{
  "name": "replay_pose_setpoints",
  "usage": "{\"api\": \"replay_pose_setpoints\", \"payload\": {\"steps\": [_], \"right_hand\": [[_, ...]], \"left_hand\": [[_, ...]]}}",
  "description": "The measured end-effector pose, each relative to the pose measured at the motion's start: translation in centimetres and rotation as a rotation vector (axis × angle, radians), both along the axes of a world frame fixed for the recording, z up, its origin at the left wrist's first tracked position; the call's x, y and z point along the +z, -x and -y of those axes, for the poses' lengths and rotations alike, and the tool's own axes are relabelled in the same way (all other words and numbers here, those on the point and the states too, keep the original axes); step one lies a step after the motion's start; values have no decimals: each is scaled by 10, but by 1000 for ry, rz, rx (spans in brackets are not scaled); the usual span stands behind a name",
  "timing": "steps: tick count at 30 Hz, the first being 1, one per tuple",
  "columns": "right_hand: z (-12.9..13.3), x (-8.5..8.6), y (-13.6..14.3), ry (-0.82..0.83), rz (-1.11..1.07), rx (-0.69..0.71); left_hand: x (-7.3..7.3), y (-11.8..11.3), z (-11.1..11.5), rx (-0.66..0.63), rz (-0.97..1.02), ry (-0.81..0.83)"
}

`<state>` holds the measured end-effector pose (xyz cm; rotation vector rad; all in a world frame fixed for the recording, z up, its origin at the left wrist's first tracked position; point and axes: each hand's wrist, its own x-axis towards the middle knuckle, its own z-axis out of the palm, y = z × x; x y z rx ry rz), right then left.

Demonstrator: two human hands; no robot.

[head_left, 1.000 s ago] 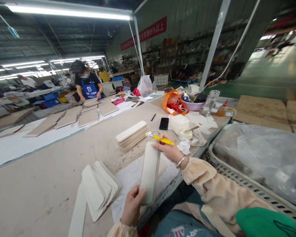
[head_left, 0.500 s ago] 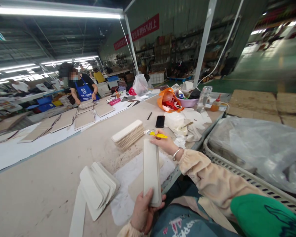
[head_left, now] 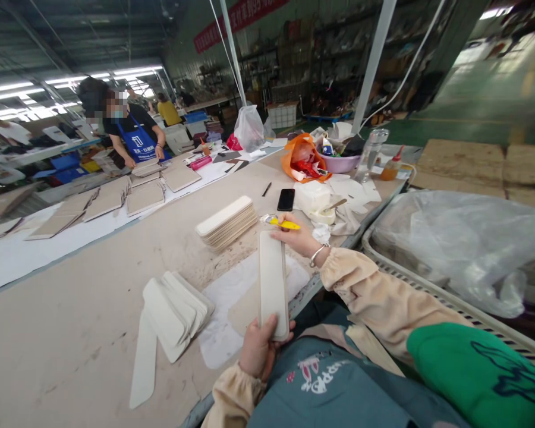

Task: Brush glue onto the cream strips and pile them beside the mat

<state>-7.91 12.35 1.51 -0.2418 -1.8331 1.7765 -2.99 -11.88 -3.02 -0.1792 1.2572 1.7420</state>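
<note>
My left hand (head_left: 257,349) is closed around the lower end of a long, round-cornered board strip (head_left: 271,279), thumb on its pale face. A second layer shows along the strip's right edge. My right hand (head_left: 301,236) grips a paintbrush (head_left: 289,224) by its yellow handle, and its fingers also touch the strip's top end. The bristles point left, above the strip. Under the strip lie a white sheet (head_left: 214,353) and another flat beige piece (head_left: 242,309). Beyond them is a neat stack of strips (head_left: 226,224); more loose strips (head_left: 172,318) are fanned out at left.
A black phone (head_left: 286,200), a dark pen-like item (head_left: 266,189) and a white tub (head_left: 314,196) lie past my right hand. Farther back are an orange bag (head_left: 294,157) and a bottle (head_left: 374,151). A plastic-covered crate (head_left: 463,244) stands right. A co-worker (head_left: 136,131) handles boards across the table.
The whole view has tilted down and shifted slightly, so things sit higher in the picture. Both hands keep the same hold on the strip and the brush.
</note>
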Motion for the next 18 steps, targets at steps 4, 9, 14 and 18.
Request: {"api": "replay_pose_setpoints", "payload": {"steps": [4,9,14,18], "right_hand": [[-3,-1,-2,-21,5,-16],[-8,-1,-4,-44,51,-27],[-10,-2,-6,-33,60,33],[-8,4,-10,-69,91,34]], "left_hand": [[0,-1,2,-27,51,-78],[-1,-4,3,23,58,-107],[-4,-5,3,38,64,-86],[-6,-5,6,49,81,-75]]}}
